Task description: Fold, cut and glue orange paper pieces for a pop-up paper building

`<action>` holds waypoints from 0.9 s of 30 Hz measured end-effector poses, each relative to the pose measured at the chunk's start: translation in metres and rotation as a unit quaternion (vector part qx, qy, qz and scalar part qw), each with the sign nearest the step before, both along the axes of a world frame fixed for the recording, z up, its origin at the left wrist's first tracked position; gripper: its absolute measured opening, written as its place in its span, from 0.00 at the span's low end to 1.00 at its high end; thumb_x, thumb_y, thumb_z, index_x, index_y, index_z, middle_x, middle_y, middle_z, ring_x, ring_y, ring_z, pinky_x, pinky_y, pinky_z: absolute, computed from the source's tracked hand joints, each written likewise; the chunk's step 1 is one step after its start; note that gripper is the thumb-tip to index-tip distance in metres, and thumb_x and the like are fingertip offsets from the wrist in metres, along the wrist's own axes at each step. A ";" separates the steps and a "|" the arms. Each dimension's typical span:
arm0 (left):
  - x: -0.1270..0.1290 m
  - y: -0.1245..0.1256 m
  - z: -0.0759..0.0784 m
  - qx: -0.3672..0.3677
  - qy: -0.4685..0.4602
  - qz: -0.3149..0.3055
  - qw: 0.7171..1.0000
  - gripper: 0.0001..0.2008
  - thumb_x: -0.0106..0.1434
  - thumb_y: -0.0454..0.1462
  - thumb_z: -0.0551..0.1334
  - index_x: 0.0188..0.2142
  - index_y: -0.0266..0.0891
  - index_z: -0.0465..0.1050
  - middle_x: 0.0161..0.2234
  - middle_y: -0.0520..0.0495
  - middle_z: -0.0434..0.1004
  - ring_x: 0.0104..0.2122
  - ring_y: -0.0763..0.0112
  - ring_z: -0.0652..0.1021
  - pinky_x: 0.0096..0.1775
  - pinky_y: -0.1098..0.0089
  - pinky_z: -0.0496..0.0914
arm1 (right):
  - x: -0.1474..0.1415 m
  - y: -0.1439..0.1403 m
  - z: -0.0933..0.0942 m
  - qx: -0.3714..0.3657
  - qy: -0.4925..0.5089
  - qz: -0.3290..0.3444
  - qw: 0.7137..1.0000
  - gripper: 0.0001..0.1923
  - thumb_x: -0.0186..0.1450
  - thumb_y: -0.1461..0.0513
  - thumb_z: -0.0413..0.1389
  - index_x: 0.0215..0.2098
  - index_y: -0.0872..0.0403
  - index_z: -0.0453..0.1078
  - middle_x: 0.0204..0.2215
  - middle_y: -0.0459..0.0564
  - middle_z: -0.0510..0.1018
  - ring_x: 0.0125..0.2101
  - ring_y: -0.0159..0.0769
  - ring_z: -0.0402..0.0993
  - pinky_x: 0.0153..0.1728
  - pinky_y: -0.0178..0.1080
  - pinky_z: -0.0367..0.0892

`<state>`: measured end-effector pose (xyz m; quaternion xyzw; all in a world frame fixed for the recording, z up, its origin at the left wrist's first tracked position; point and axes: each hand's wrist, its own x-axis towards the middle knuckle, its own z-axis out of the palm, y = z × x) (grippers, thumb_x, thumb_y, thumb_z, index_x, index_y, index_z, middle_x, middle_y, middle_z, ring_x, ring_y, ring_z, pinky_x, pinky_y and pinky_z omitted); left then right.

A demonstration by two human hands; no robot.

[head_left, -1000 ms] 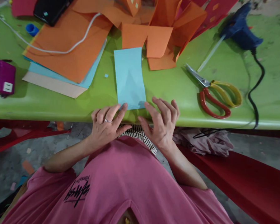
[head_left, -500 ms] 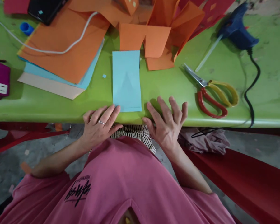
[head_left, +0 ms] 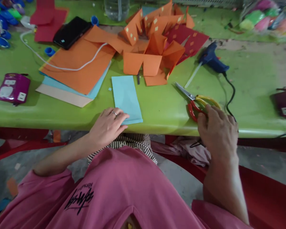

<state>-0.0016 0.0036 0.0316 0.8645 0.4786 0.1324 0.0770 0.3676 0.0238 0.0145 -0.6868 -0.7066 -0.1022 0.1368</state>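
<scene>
A light blue paper rectangle [head_left: 126, 95] lies near the table's front edge, slightly slanted, with a narrow strip along its lower edge. My left hand [head_left: 111, 124] rests on its lower left corner, fingers lying over the paper and the thumb along the table edge. My right hand [head_left: 218, 128] is over the handles of the scissors [head_left: 193, 103], its fingers bent down on the yellow and red loops. The scissors lie on the table with blades pointing away to the left. Part of the handles is hidden under my fingers.
Folded orange paper pieces [head_left: 152, 65] stand beyond the blue paper. A paper stack [head_left: 78, 76] lies left, crossed by a white cable. A blue glue gun [head_left: 213, 58] lies behind the scissors, its cord running near my right hand. A purple box [head_left: 13, 89] sits at far left.
My right hand has moved right, from beside the blue paper to the scissors handles. My left hand stays at the paper's corner, and the paper has turned a little. The view has shifted.
</scene>
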 end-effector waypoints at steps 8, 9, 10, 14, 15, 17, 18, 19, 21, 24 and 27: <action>0.008 0.011 0.018 -0.086 0.025 -0.032 0.996 0.05 0.65 0.34 0.63 0.38 0.37 0.68 0.35 0.46 0.75 0.35 0.66 0.76 0.37 0.67 0.69 | 0.040 0.031 0.014 -0.051 0.000 0.115 0.992 0.19 0.63 0.55 0.56 0.52 0.48 0.73 0.31 0.55 0.81 0.27 0.46 0.75 0.23 0.44 0.64; 0.011 0.010 0.019 -0.079 0.038 -0.025 0.996 0.04 0.65 0.34 0.63 0.38 0.36 0.69 0.35 0.45 0.76 0.35 0.65 0.76 0.36 0.67 0.69 | 0.040 0.033 0.016 -0.056 0.000 0.115 0.992 0.19 0.62 0.55 0.57 0.50 0.49 0.73 0.31 0.55 0.81 0.26 0.46 0.75 0.23 0.44 0.64; 0.014 0.008 0.019 -0.073 0.051 -0.023 0.996 0.03 0.66 0.33 0.62 0.39 0.35 0.69 0.35 0.45 0.76 0.35 0.65 0.76 0.36 0.67 0.69 | 0.039 0.034 0.019 -0.059 0.000 0.113 0.992 0.19 0.61 0.55 0.58 0.49 0.50 0.73 0.30 0.55 0.80 0.26 0.45 0.75 0.23 0.44 0.64; 0.021 0.003 0.016 -0.046 0.070 -0.026 0.996 0.05 0.68 0.30 0.55 0.37 0.35 0.69 0.38 0.42 0.75 0.36 0.65 0.76 0.35 0.68 0.70 | 0.029 0.017 0.024 -0.081 0.068 0.107 0.989 0.20 0.56 0.55 0.60 0.47 0.50 0.73 0.31 0.54 0.80 0.27 0.45 0.75 0.25 0.44 0.66; 0.022 0.003 0.016 -0.045 0.062 -0.025 0.997 0.06 0.68 0.30 0.54 0.36 0.35 0.69 0.38 0.42 0.75 0.36 0.65 0.76 0.34 0.68 0.70 | 0.025 0.009 0.025 -0.092 0.115 0.103 0.984 0.20 0.56 0.55 0.60 0.46 0.50 0.74 0.32 0.54 0.81 0.28 0.45 0.76 0.26 0.44 0.67; 0.019 0.004 0.018 -0.067 0.009 -0.018 0.998 0.06 0.67 0.29 0.55 0.35 0.36 0.69 0.36 0.44 0.76 0.34 0.68 0.76 0.34 0.69 0.70 | 0.011 -0.011 0.029 -0.139 0.241 0.093 0.956 0.19 0.56 0.55 0.62 0.46 0.49 0.73 0.36 0.53 0.81 0.31 0.44 0.77 0.28 0.44 0.71; 0.018 0.006 0.020 -0.090 -0.041 -0.012 0.995 0.04 0.67 0.30 0.56 0.35 0.37 0.68 0.34 0.45 0.76 0.33 0.69 0.76 0.34 0.69 0.70 | 0.002 -0.021 0.031 -0.166 0.302 0.086 0.935 0.19 0.57 0.55 0.62 0.46 0.49 0.73 0.34 0.52 0.81 0.31 0.43 0.77 0.28 0.43 0.72; 0.016 0.009 0.023 -0.120 -0.105 -0.003 0.987 0.03 0.66 0.31 0.58 0.35 0.38 0.68 0.33 0.47 0.76 0.32 0.70 0.75 0.34 0.69 0.70 | -0.009 -0.030 0.033 -0.205 0.363 0.086 0.905 0.18 0.58 0.54 0.63 0.46 0.49 0.72 0.33 0.50 0.80 0.31 0.41 0.76 0.28 0.41 0.72; 0.013 0.017 0.029 -0.178 -0.270 0.030 0.946 0.04 0.66 0.36 0.61 0.34 0.39 0.67 0.31 0.51 0.75 0.31 0.73 0.76 0.35 0.71 0.71 | -0.033 -0.046 0.038 -0.255 0.482 0.106 0.832 0.17 0.60 0.55 0.64 0.46 0.49 0.70 0.32 0.47 0.77 0.30 0.36 0.75 0.27 0.37 0.73; 0.013 0.031 0.036 -0.236 -0.513 0.070 0.822 0.10 0.63 0.42 0.65 0.38 0.40 0.67 0.32 0.53 0.74 0.31 0.75 0.77 0.34 0.73 0.74 | -0.067 -0.058 0.039 -0.264 0.599 0.129 0.745 0.18 0.60 0.56 0.65 0.47 0.46 0.69 0.35 0.47 0.76 0.31 0.33 0.75 0.30 0.35 0.74; 0.017 0.041 0.040 -0.278 -0.637 0.084 0.714 0.17 0.58 0.43 0.68 0.43 0.40 0.68 0.34 0.54 0.73 0.31 0.76 0.78 0.32 0.74 0.76 | -0.091 -0.057 0.033 -0.310 0.655 0.153 0.672 0.23 0.57 0.52 0.68 0.47 0.45 0.70 0.33 0.45 0.73 0.27 0.28 0.69 0.26 0.31 0.71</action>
